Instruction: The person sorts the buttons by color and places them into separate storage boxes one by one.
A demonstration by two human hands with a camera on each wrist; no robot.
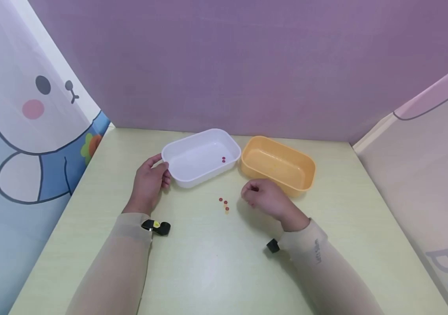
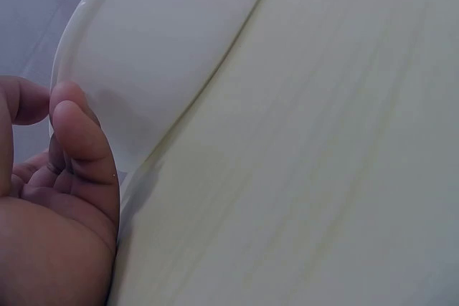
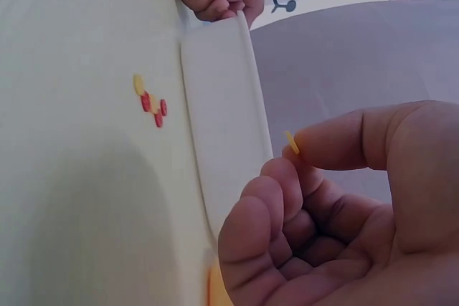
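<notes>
Thin yellow disc (image 3: 291, 142) between right fingers (image 3: 337, 140)

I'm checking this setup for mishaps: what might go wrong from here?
The right hand pinches a tiny yellow piece, which might slip and drop.
The left hand holds the white bin at one end; a tug could shift the two red pieces inside.
The loose pieces on the table lie close together, so reaching for one may knock another.

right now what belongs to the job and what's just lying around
Likely in the job: white box, gripped by left hand; yellow box; red chips; loose yellow chips; yellow chip in right hand.
Likely just around: wrist strap; cartoon picture; purple backdrop.
</notes>
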